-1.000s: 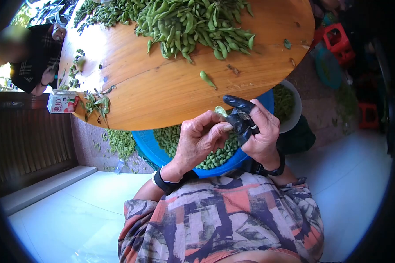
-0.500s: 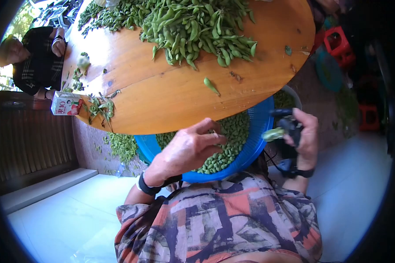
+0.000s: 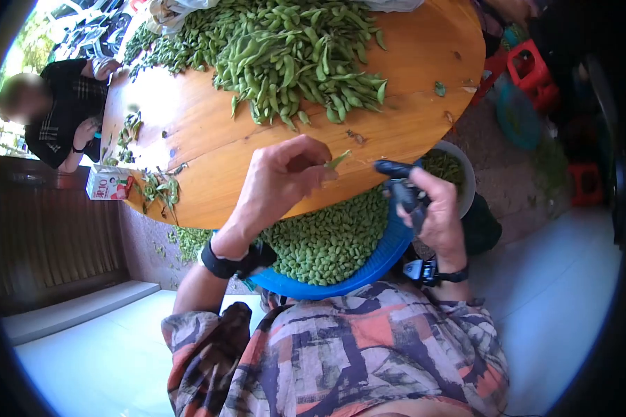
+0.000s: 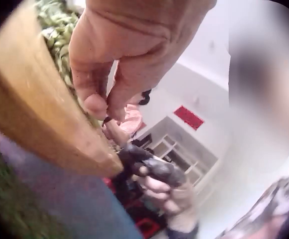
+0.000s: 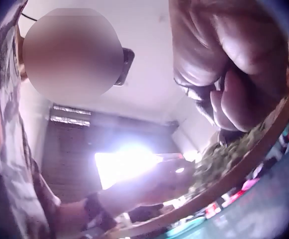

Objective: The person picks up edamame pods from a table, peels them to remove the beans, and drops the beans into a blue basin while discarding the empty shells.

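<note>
Over the near table edge, my left hand [image 3: 278,177] pinches a green soybean pod [image 3: 339,160] between thumb and fingertips. My right hand [image 3: 438,212] is held to the right of it, apart from the pod. Black coverings [image 3: 394,169] wrap its fingers; the index finger points left and the others bend loosely, with nothing visible in them. Below both hands, a blue basin [image 3: 399,244] holds many shelled green beans [image 3: 327,243]. A large heap of soybean pods [image 3: 292,66] lies on the wooden table [image 3: 417,76].
A pale bucket [image 3: 471,177] with green pods or shells stands beyond my right hand. On the table's left are a drink carton [image 3: 109,184] and plant scraps [image 3: 161,189]. Another person [image 3: 66,104] sits at left. Red stools [image 3: 533,73] and a teal basin [image 3: 518,118] stand at right.
The left hand has moved forward to the table and picked up the lone pod lying there. The right hand has moved inward; the opened pod seen in it earlier is gone.
</note>
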Available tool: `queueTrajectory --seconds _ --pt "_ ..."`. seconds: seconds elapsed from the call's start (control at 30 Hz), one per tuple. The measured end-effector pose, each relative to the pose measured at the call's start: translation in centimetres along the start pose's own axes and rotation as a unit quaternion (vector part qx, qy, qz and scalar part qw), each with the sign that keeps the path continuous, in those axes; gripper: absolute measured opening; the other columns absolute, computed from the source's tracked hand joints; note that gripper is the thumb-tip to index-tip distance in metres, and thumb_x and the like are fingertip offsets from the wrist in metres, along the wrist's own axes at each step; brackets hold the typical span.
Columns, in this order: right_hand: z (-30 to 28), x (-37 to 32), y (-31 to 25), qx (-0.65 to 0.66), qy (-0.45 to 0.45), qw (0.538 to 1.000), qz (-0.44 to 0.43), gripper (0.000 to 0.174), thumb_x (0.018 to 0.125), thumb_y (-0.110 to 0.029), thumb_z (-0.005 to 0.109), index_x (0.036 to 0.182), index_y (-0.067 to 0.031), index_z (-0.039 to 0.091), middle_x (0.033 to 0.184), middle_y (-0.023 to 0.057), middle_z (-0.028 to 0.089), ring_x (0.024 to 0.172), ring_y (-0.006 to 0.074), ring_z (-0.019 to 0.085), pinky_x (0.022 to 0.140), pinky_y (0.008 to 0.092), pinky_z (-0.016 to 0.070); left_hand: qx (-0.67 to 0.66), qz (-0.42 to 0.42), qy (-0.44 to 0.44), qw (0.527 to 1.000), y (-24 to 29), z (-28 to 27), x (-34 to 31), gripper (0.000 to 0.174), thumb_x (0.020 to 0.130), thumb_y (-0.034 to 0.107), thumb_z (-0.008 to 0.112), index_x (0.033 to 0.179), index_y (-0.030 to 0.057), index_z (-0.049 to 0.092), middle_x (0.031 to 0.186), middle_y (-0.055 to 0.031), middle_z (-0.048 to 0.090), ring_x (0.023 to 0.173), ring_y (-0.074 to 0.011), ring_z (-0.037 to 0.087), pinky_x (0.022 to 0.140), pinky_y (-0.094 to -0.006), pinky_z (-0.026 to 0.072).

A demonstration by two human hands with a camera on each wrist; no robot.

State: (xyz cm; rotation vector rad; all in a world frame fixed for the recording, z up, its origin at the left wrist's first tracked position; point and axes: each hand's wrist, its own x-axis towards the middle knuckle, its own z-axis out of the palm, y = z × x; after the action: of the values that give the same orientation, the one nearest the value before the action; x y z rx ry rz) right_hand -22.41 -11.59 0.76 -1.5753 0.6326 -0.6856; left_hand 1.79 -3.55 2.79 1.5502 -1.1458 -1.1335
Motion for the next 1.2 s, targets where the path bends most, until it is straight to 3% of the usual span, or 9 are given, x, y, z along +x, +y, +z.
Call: queueTrajectory --seconds 0.03,0.13,0.53,0.7,0.87,0.97,1.0,1.07,1.2 --pt "0.9 0.2 0.4 0.062 -0.029 0.998 0.018 0.023 0.092 -0.021 0.055 0.095 -0.0004 0.064 0.067 -0.0016 0.054 0.058 0.0048 0.052 0.052 0.0209 0.0413 -0.097 -0.005 0.004 0.995 0.0 0.6 -0.6 0.013 0.083 0.001 0.073 0.089 0.0006 0.061 0.077 -0.0005 0.063 0.064 -0.0039 0.059 0.054 -0.0209 0.0470" --pt "3.2 1.1 0.2 0.192 -0.081 0.973 0.103 0.027 0.092 -0.016 0.051 0.109 0.0011 0.063 0.063 -0.0050 0.052 0.054 0.0008 0.047 0.047 0.0181 0.0364 -0.205 0.009 0.025 0.978 -0.6 2.4 -2.0 0.011 0.085 -0.001 0.071 0.089 0.0011 0.061 0.074 -0.0007 0.063 0.063 -0.0053 0.059 0.054 -0.0203 0.0475" --pt "3.9 1.1 0.2 0.184 -0.075 0.970 0.136 0.028 0.090 -0.009 0.048 0.112 -0.0003 0.064 0.063 -0.0056 0.051 0.053 0.0008 0.045 0.047 0.0177 0.0353 -0.097 0.098 0.116 0.984 -3.0 4.5 -3.5 0.013 0.087 -0.007 0.064 0.097 -0.0010 0.058 0.076 -0.0064 0.066 0.062 -0.0096 0.061 0.054 -0.0219 0.0487" --pt "3.4 1.2 0.6 0.350 -0.129 0.913 0.169 0.023 0.093 -0.014 0.051 0.105 -0.0008 0.065 0.061 -0.0050 0.050 0.051 0.0015 0.045 0.046 0.0184 0.0333 -0.404 -0.039 -0.001 0.914 -1.8 3.8 -3.9 0.027 0.086 -0.001 0.066 0.106 0.0037 0.049 0.086 -0.0097 0.066 0.054 -0.0129 0.058 0.043 -0.0204 0.0387" --pt "3.5 1.2 -0.2 0.262 -0.118 0.944 0.161 0.019 0.093 -0.012 0.054 0.104 -0.0010 0.066 0.062 -0.0039 0.051 0.053 0.0019 0.046 0.047 0.0190 0.0338 -0.541 -0.055 -0.042 0.838 -2.2 4.2 -4.0 0.033 0.087 0.001 0.068 0.114 0.0018 0.049 0.083 -0.0081 0.065 0.061 -0.0130 0.061 0.048 -0.0209 0.0445" --pt "3.9 1.1 -1.6 0.108 -0.097 0.981 0.132 0.016 0.091 -0.008 0.057 0.102 -0.0006 0.066 0.067 -0.0026 0.053 0.060 0.0044 0.050 0.054 0.0207 0.0379 -0.197 0.024 -0.010 0.980 -2.1 4.2 -4.3 0.046 0.088 0.005 0.069 0.127 -0.0013 0.046 0.097 -0.0137 0.066 0.070 -0.0165 0.064 0.059 -0.0243 0.0492" --pt "4.0 1.1 -1.7 0.040 -0.088 0.989 0.112 0.014 0.090 -0.006 0.058 0.100 -0.0002 0.066 0.071 -0.0014 0.054 0.065 0.0062 0.053 0.057 0.0221 0.0402 -0.197 0.024 -0.009 0.980 -2.2 3.9 -4.4 0.046 0.088 0.005 0.069 0.127 -0.0013 0.046 0.097 -0.0137 0.066 0.070 -0.0165 0.064 0.059 -0.0243 0.0492" --pt "4.0 1.0 -1.4 0.010 -0.084 0.993 0.079 0.012 0.083 -0.001 0.061 0.095 0.0021 0.064 0.077 0.0052 0.057 0.074 0.0117 0.056 0.064 0.0256 0.0429 0.131 0.167 0.019 0.977 -2.3 3.4 -4.3 0.046 0.088 0.007 0.068 0.129 -0.0023 0.049 0.097 -0.0117 0.064 0.072 -0.0140 0.062 0.063 -0.0284 0.0513" --pt "5.2 0.7 -1.2 -0.138 -0.039 0.987 -0.077 0.021 0.075 0.005 0.059 0.095 0.0033 0.062 0.081 0.0147 0.055 0.073 0.0280 0.060 0.064 0.0338 0.0470 0.208 0.258 0.107 0.937 -2.8 4.3 -4.1 0.038 0.088 0.001 0.061 0.125 -0.0028 0.054 0.099 -0.0173 0.065 0.075 -0.0255 0.065 0.069 -0.0333 0.0523"
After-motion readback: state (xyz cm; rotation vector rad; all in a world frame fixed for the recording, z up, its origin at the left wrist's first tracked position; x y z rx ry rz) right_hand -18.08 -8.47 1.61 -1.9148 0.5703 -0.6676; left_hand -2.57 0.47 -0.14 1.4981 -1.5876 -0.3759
